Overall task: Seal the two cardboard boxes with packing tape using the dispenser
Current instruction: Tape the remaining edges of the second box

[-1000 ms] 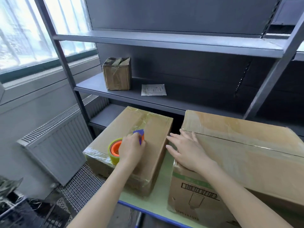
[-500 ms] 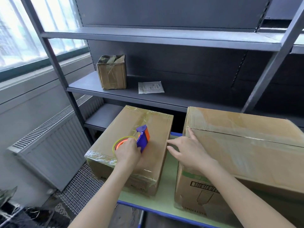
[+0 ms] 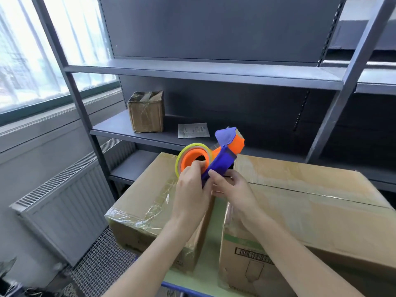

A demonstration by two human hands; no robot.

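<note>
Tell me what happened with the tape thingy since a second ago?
The tape dispenser was lifted up off the smaller box, where the left hand held it. The right hand left the bigger box and took hold of the dispenser too, so both hands now hold it in the air. Both boxes stayed on the table; the little box and paper stayed on the shelf.

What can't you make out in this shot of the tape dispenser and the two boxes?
Head view only.
Lower end of the tape dispenser: covered by the left hand and right hand.
Right end of the larger box: cut off by the frame edge.
Print on the paper slip on the shelf: too small.
Any loose tape end: not discernible.
</note>
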